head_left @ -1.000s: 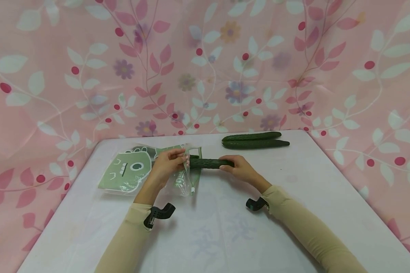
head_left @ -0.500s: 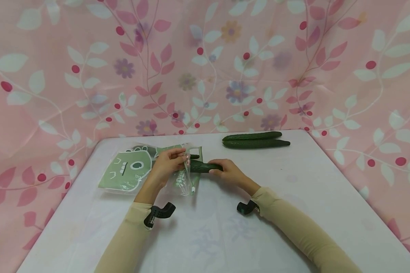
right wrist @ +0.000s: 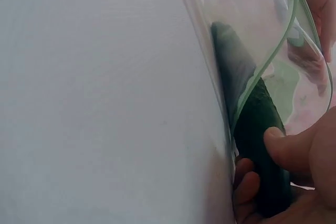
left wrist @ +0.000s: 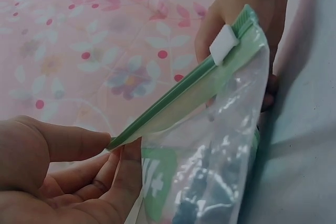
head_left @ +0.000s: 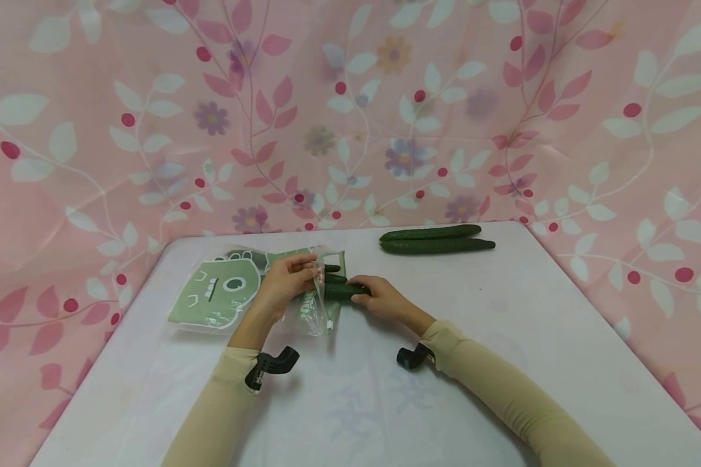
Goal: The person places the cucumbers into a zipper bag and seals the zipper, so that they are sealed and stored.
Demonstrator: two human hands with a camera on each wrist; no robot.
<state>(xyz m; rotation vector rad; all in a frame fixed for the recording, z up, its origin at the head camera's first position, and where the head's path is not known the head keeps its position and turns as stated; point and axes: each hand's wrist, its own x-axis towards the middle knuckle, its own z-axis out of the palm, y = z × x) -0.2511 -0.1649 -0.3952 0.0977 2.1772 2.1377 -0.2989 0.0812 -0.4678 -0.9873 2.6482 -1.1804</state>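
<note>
My left hand (head_left: 285,285) pinches the upper edge of a clear zip bag (left wrist: 210,156) with green print, holding its mouth apart; a white slider (left wrist: 224,44) sits on the green zip strip. With thumb and fingers my right hand (head_left: 385,299) grips the near end of a dark green cucumber (right wrist: 265,124). The far part of that cucumber lies inside the bag, seen through the plastic in the right wrist view. Beside it, ends of other cucumbers (head_left: 333,268) show at the bag's mouth.
Two cucumbers (head_left: 438,246) lie side by side at the back right of the white table (head_left: 502,363). A green cartoon-face print (head_left: 216,295) marks the left part of the bag. A pink floral cloth (head_left: 350,130) hangs behind the table.
My right hand has moved left and slightly nearer, carrying the cucumber further into the bag. My left hand has stayed in place on the bag's edge.
</note>
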